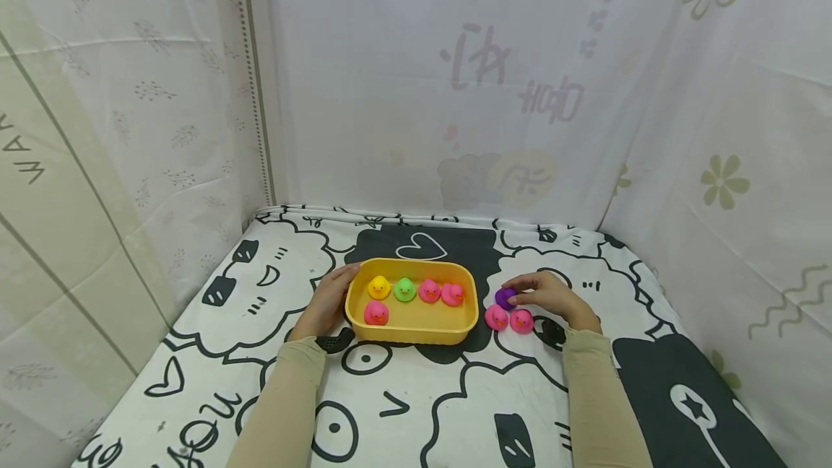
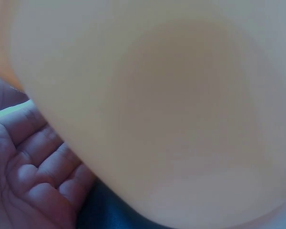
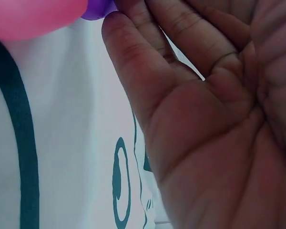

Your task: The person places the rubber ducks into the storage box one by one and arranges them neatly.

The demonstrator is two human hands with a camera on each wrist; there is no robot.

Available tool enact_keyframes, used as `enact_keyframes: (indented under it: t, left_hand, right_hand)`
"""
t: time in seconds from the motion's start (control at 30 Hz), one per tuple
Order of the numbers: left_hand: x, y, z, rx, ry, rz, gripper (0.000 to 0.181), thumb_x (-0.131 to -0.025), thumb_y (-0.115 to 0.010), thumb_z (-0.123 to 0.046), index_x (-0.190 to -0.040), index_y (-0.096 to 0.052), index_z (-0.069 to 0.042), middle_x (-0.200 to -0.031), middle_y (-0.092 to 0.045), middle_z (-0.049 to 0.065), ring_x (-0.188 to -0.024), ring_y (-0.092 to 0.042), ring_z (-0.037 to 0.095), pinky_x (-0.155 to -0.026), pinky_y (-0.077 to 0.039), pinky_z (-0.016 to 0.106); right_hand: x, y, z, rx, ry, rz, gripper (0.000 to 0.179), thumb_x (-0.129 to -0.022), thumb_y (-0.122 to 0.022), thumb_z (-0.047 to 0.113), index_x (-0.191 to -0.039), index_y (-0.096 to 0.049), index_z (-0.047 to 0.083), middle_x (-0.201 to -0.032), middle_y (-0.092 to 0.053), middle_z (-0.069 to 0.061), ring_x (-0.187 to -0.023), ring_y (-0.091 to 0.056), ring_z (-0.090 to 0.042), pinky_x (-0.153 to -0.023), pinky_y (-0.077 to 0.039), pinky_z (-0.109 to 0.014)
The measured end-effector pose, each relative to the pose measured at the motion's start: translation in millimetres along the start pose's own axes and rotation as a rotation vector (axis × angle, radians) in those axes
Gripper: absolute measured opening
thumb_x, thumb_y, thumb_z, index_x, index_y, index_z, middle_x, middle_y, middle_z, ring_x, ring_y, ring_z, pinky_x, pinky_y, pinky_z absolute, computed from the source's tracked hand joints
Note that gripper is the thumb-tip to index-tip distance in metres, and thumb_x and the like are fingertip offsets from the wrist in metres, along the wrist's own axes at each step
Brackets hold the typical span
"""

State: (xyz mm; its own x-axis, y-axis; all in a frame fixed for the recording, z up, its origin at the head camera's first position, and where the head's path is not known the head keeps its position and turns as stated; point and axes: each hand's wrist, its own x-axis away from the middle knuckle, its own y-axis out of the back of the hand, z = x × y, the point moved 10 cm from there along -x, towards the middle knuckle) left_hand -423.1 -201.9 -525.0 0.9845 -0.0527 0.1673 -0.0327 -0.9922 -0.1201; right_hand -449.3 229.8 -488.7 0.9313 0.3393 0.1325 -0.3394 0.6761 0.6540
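Observation:
My left hand (image 1: 329, 300) grips the left end of a yellow plastic tray (image 1: 409, 336), thumb at the rim; in the left wrist view the tray's wall (image 2: 181, 119) fills most of the picture beside the curled fingers (image 2: 52, 152). Inside the tray sit a yellow toy duck (image 1: 379, 287), a green duck (image 1: 405, 289) and several pink ducks (image 1: 376, 313). To the right of the tray, my right hand (image 1: 552, 298) pinches a purple toy duck (image 1: 503, 298), partly hidden by the fingers. Two pink ducks, one nearer the tray (image 1: 497, 317) and one further right (image 1: 521, 321), stand just in front of it.
A black-and-white cartoon-print cloth (image 1: 403, 410) covers the table. Pale printed curtains hang behind (image 1: 390, 92), at the left (image 1: 175, 107) and at the right (image 1: 747, 128). A black band (image 1: 335, 341) is on the left wrist.

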Motion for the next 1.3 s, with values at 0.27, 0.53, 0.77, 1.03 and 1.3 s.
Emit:
enact_keyframes:
  t: [0.27, 0.53, 0.77, 1.03, 1.3]
  left_hand:
    - [0.4, -0.4, -1.3, -0.023, -0.010, -0.001, 0.060, -0.101, -0.055, -0.051, -0.147, -0.051, -0.014, -0.148, -0.050, 0.009, -0.133, -0.050, 0.027, -0.106, -0.047, 0.036]
    - [-1.3, -1.1, -2.0, -0.014, -0.013, 0.002, 0.061, -0.099, -0.056, -0.053, -0.147, -0.051, -0.015, -0.147, -0.051, 0.008, -0.133, -0.050, 0.027, -0.104, -0.048, 0.035]
    - [-1.0, 0.5, -2.7, -0.015, -0.017, -0.002, 0.062, -0.100, -0.055, -0.054, -0.147, -0.051, -0.015, -0.148, -0.050, 0.008, -0.133, -0.049, 0.027, -0.105, -0.047, 0.035]
    - [-0.8, -0.6, -1.9, -0.009, -0.010, -0.007, 0.058, -0.101, -0.054, -0.050, -0.147, -0.051, -0.014, -0.148, -0.050, 0.009, -0.133, -0.049, 0.027, -0.107, -0.046, 0.037]
    - [0.0, 0.8, 1.1, 0.006, 0.004, -0.015, 0.058, -0.101, -0.056, -0.049, -0.147, -0.051, -0.014, -0.148, -0.050, 0.008, -0.134, -0.049, 0.026, -0.108, -0.045, 0.036]
  right_hand:
    - [-2.7, 3, -2, -0.007, -0.016, -0.031, 0.039, -0.085, -0.082, 0.036, -0.120, -0.074, 0.022, -0.119, -0.071, -0.004, -0.121, -0.058, -0.033, -0.102, -0.048, -0.056]
    - [-0.5, 7, 10, -0.024, 0.036, -0.069, 0.040, -0.084, -0.082, 0.036, -0.120, -0.074, 0.019, -0.116, -0.071, -0.006, -0.118, -0.061, -0.033, -0.102, -0.047, -0.058]
    - [-1.9, 8, 15, -0.030, 0.030, -0.088, 0.044, -0.082, -0.083, 0.040, -0.120, -0.074, 0.020, -0.117, -0.071, -0.006, -0.115, -0.063, -0.031, -0.102, -0.049, -0.056]
    - [-1.9, 10, 31, -0.047, 0.085, -0.140, 0.040, -0.084, -0.082, 0.039, -0.120, -0.073, 0.022, -0.116, -0.071, -0.003, -0.116, -0.062, -0.031, -0.097, -0.053, -0.050]
    - [3.5, 9, 53, -0.104, 0.172, -0.170, 0.038, -0.085, -0.083, 0.029, -0.119, -0.074, 0.017, -0.116, -0.071, -0.005, -0.113, -0.066, -0.030, -0.091, -0.057, -0.040]
